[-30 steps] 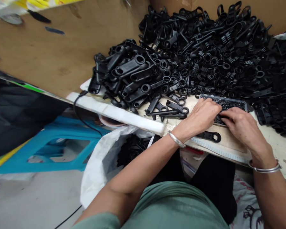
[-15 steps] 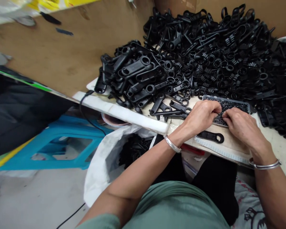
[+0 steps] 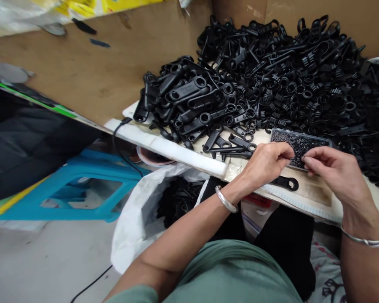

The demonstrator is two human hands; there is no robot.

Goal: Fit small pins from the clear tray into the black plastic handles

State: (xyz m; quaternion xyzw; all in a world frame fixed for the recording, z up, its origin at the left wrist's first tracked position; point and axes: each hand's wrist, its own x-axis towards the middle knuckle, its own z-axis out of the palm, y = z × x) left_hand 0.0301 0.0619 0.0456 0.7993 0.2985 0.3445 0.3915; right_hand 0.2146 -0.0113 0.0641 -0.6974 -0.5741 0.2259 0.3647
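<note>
My left hand [image 3: 265, 163] and my right hand [image 3: 336, 172] hover close together over the near edge of a shallow clear tray [image 3: 326, 141] filled with tiny black parts [image 3: 298, 144]. Both hands have their fingertips pinched; what they pinch is too small to make out. A single black plastic lever [image 3: 284, 183] with a ring end lies on the table just below my hands. A few more levers [image 3: 233, 147] lie left of my left hand.
A big heap of black plastic levers and rings [image 3: 271, 80] covers the table, backed by cardboard walls [image 3: 82, 75]. A white bag [image 3: 139, 214] holding black parts hangs below the white table edge [image 3: 164, 145]. A blue plastic stool [image 3: 72, 193] stands on the floor at left.
Both hands have lifted slightly off the tray and drawn back toward me, the right one moving right, fingers now pinched. The camera view shifted a little left.
</note>
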